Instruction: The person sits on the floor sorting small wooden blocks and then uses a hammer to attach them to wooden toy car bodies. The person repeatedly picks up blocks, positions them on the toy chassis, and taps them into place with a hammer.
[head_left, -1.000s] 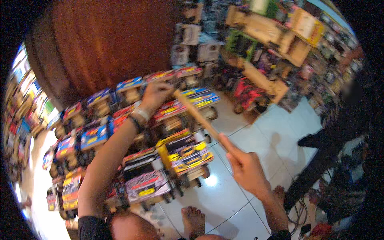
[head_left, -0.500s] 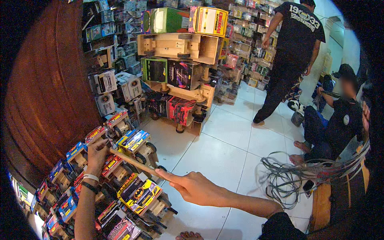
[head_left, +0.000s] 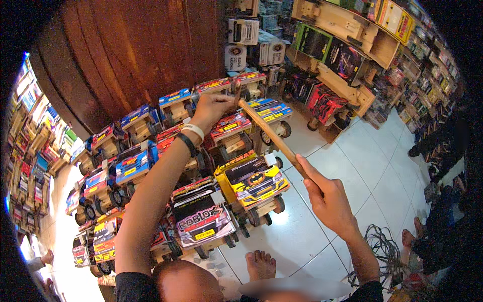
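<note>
My right hand [head_left: 329,204] is wrapped round the lower end of a hammer's pale wooden handle [head_left: 271,133], one finger laid along it. At the other end, my left hand [head_left: 214,109] pinches the hammer's dark head, which its fingers partly hide. The hammer slants above rows of wooden toy trucks with printed fronts and black wheels. Just below it lies a blue and yellow toy truck [head_left: 266,108]. Closer to me are a yellow and black toy truck [head_left: 254,181] and a black and pink one [head_left: 204,221].
A dark brown wooden panel [head_left: 136,55] stands behind the trucks. Larger wooden toy trucks [head_left: 332,65] are stacked at the far right. White floor tiles [head_left: 372,166] lie to the right, with a tangle of dark straps [head_left: 380,251] near a seated person's feet [head_left: 410,236]. Packed shelves [head_left: 30,176] line the left.
My view has turned left, so the truck rows sit nearer the middle and the people have shifted to the right edge. Both hands still hold the hammer.
</note>
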The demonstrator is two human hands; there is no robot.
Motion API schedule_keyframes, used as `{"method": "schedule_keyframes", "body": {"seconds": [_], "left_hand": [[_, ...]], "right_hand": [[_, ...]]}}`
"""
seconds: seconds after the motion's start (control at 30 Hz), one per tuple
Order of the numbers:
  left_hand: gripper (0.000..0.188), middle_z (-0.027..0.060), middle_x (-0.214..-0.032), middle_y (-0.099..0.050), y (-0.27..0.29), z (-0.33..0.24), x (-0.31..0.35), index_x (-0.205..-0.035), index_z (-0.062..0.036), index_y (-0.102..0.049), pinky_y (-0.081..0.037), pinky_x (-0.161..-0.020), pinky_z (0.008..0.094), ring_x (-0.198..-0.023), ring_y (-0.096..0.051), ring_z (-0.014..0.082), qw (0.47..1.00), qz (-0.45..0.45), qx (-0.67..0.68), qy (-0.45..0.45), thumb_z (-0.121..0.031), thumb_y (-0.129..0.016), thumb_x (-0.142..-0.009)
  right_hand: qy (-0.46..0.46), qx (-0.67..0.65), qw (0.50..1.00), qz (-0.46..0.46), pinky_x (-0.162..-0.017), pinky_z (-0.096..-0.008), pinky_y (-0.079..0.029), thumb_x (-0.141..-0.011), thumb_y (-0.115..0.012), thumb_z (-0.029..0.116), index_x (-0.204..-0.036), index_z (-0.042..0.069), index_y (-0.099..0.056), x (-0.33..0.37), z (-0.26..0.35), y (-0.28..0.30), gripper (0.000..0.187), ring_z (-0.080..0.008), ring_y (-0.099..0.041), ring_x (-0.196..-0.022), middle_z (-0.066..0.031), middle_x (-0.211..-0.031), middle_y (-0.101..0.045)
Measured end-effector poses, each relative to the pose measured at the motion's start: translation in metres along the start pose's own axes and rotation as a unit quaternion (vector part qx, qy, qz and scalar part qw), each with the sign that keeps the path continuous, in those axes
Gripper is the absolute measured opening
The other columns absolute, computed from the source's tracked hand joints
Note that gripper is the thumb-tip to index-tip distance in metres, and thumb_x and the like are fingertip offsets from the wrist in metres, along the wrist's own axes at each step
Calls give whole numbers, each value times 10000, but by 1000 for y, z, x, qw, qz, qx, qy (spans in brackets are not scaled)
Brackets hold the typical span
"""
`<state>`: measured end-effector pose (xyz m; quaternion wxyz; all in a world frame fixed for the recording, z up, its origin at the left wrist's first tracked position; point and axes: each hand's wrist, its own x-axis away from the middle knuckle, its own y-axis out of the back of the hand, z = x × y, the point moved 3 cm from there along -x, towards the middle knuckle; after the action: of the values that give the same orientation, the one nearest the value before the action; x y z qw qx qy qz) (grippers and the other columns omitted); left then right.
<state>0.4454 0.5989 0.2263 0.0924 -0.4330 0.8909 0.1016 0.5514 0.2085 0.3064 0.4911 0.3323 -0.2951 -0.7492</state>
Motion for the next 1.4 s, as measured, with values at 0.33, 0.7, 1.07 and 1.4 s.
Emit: {"method": "schedule_keyframes", "body": {"seconds": [0.33,0.7,1.07,1.4], "left_hand": [[134,77,-1020,-783,-2,0,-3,-1046,50,-814,-569,-818,276,-886,-693,121,1000,-5,-13,-11,-3,-735,-952],[175,74,-970,-799,-6,-24,9,-1040,22,-828,-585,-793,258,-834,-698,99,1000,1,-14,16,-93,-831,-909],[188,66,-923,-786,-4,-19,9,-1004,37,-826,-568,-757,252,-805,-688,108,1000,10,22,6,-112,-847,-891],[141,35,-897,-770,-2,-7,0,-1005,31,-826,-550,-716,271,-778,-671,99,1000,3,4,-2,-86,-795,-932]], "right_hand": [[17,6,1000,-5,-546,-438,-475,-1047,-599,66,-1605,209,-467,-2,0,-4,592,-421,-630,-562,-238,-669,-618],[40,-10,999,-24,-545,-394,-472,-1053,-580,49,-1599,185,-479,-1,-2,-5,572,-325,-589,-519,-250,-898,-718],[33,-34,997,-61,-554,-420,-494,-1056,-583,72,-1602,172,-471,0,-3,-6,566,-396,-660,-576,-230,-811,-717],[-8,15,999,-44,-579,-446,-515,-1065,-554,76,-1601,170,-473,-3,1,8,550,-375,-706,-614,-287,-994,-723]]}}
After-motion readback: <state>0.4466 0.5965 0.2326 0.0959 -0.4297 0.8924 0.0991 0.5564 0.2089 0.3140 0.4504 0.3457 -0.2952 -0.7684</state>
